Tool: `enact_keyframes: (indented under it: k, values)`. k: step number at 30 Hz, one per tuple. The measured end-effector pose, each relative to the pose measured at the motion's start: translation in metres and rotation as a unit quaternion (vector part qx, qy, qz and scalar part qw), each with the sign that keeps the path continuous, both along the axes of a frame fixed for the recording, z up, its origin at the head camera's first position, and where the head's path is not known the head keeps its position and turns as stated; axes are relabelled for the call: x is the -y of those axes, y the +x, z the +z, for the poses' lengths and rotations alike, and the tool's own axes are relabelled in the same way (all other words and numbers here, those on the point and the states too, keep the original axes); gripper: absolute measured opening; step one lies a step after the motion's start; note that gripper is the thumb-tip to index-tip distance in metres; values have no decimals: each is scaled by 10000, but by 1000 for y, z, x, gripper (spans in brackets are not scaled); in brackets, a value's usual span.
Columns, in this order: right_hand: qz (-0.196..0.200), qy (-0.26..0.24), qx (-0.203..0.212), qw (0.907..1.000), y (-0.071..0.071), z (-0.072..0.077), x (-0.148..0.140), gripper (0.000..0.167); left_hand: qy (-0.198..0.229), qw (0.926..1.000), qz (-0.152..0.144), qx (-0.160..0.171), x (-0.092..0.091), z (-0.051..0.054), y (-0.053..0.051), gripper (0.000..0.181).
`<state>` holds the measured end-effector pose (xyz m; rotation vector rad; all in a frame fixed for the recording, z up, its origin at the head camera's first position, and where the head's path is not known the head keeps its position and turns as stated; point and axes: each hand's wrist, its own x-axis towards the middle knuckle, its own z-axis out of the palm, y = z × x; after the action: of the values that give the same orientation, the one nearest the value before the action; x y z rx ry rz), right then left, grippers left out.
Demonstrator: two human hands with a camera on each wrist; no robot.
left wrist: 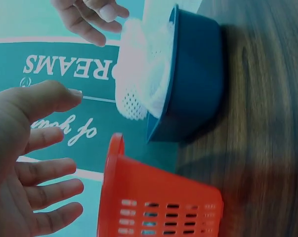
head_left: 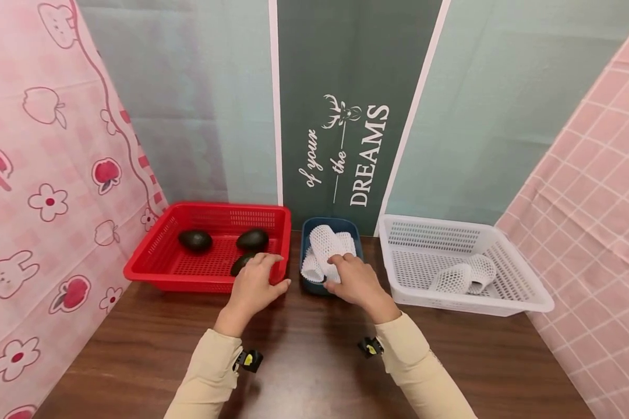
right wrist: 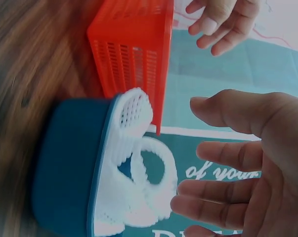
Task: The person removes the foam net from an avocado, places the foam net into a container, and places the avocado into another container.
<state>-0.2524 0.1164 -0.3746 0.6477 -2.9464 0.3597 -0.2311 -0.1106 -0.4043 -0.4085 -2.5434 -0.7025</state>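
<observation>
My left hand (head_left: 255, 283) hovers with parted, slightly bent fingers over the front right corner of a red basket (head_left: 188, 283); it holds nothing. Three dark avocados lie in that basket: one at left (head_left: 195, 240), one at back right (head_left: 253, 238), and one (head_left: 241, 265) partly hidden behind my left hand. In the middle stands a small blue bin (left wrist: 198, 74) with several white foam net sleeves (head_left: 325, 247) piled in it. Over its right front side is my right hand (head_left: 357, 280), fingers spread. The right wrist view shows its fingertips close to the sleeves (right wrist: 134, 197), gripping none.
To the right stands a white basket (head_left: 466, 302) with two rounded foam nets (head_left: 453, 279) inside; their contents are hard to make out. All containers stand on a dark wooden table (head_left: 304, 372). Cloth hangs behind (head_left: 230, 116) and on both sides.
</observation>
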Motion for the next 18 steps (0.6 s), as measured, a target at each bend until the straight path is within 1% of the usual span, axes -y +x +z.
enact_keyframes:
  k: [4, 10, 18]
  values:
    - [-59, -16, 33, 10000, 1, 1, -10, 47, -188, 9998, -75, 88, -7, 0, 0, 45]
    - [-275, -50, 48, 9996, 0, 2, -26, 47, -264, 9993, -248, 88, -17, 2, -2, 45]
    - [-330, -113, 28, 9994, -4, 3, -50, 48, -410, 9982, -405, 160, -30, 1, -2, 46]
